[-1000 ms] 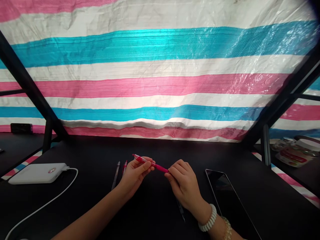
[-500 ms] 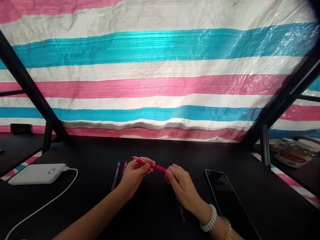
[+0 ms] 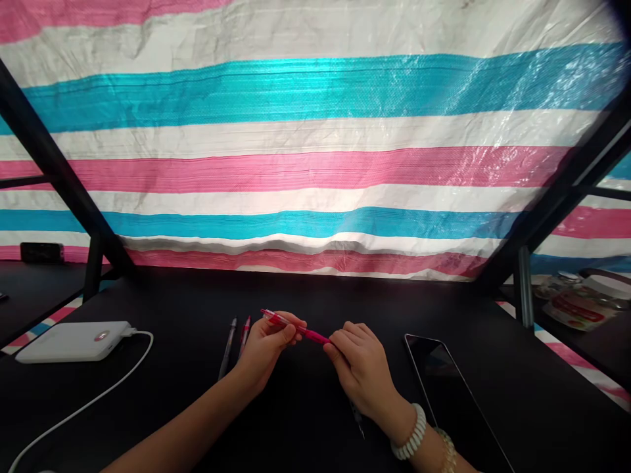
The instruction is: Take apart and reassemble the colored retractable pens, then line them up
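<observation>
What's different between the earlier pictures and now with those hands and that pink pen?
Only a small change. The right hand eased back a little from the end of the pink pen, then returned, its fingers closing over that end again. The left hand held the pen throughout. The white power bank, the dark-screened phone and the pens lying on the table stayed where they were.
</observation>
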Motion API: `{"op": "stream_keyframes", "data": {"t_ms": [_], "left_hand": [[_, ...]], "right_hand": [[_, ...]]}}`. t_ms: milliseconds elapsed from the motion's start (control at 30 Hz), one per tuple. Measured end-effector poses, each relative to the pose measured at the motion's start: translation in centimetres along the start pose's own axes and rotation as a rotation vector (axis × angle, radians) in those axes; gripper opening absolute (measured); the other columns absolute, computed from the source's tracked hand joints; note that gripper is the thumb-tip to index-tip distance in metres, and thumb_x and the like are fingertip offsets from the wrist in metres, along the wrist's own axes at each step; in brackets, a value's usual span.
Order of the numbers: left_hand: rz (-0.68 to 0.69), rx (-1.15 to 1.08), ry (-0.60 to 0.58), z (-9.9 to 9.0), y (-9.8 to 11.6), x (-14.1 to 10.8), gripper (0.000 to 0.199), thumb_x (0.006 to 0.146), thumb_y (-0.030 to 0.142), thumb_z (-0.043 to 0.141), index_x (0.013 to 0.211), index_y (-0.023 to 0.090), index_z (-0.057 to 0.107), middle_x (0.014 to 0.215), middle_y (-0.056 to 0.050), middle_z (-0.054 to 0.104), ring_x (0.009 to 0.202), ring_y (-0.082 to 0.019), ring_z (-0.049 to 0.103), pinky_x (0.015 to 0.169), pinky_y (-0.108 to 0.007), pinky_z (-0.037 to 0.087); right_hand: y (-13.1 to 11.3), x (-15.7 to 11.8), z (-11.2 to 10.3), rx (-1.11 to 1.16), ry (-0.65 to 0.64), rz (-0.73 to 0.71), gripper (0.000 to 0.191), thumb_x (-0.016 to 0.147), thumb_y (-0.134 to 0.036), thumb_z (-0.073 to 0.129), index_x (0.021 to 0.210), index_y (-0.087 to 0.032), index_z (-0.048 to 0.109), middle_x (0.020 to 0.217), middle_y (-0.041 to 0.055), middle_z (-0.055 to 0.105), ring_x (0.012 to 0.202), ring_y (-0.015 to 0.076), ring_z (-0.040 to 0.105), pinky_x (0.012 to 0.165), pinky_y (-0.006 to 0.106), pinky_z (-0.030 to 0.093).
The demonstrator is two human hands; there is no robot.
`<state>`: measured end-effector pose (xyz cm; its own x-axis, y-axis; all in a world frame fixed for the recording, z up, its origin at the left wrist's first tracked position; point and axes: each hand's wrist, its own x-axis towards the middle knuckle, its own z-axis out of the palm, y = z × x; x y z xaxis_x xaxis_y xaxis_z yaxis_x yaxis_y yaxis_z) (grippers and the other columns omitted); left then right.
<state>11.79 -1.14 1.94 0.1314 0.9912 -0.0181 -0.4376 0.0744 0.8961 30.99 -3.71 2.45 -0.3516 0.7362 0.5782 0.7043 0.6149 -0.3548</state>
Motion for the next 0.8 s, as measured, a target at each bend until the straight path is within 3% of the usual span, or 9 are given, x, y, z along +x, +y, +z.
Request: {"op": "stream_keyframes", "data": {"t_ms": [267,500,700,800], "left_hand": [[0.084,0.074,0.002,0.1,0.2,-0.1,0.01,0.068,0.02,0.08,0.074,0.015,0.075,0.079,-0.007,0.074,0.068,-0.014,0.061,0.068,-0.025,0.047],[0.102,0.095,0.013,0.0,0.1,-0.2,0.01,0.066,0.019,0.08,0.073,0.016,0.073,0.078,-0.006,0.074,0.067,-0.015,0.061,0.068,-0.027,0.048],[0.111,0.105,0.005,-0.3,-0.1,-0.1,0.012,0.07,0.023,0.08,0.076,0.016,0.073,0.081,-0.006,0.073,0.077,-0.017,0.064,0.074,-0.027,0.048],[0.093,0.066,-0.008,-0.1,0.0,-0.2,0.021,0.075,0.027,0.078,0.093,0.016,0.073,0.088,-0.007,0.073,0.089,-0.019,0.065,0.086,-0.031,0.048]], "right_hand": [[-0.4,0.1,0.4,0.304,-0.104,0.258,0.037,0.096,-0.028,0.046,0.059,-0.019,0.045,0.061,-0.0012,0.047,0.06,0.0146,0.045,0.059,0.027,0.033],[-0.6,0.0,0.7,0.674,-0.18,0.485,0.038,0.088,-0.032,0.051,0.055,-0.019,0.039,0.055,-0.0042,0.034,0.051,0.0102,0.029,0.045,0.023,0.022],[-0.3,0.0,1.1,0.804,-0.242,0.525,0.038,0.089,-0.034,0.05,0.055,-0.018,0.047,0.049,-0.0047,0.037,0.048,0.0102,0.031,0.046,0.024,0.022],[-0.5,0.2,0.6,0.785,-0.26,0.48,0.038,0.091,-0.036,0.049,0.058,-0.018,0.055,0.05,-0.0034,0.044,0.05,0.0114,0.039,0.05,0.024,0.028]]}}
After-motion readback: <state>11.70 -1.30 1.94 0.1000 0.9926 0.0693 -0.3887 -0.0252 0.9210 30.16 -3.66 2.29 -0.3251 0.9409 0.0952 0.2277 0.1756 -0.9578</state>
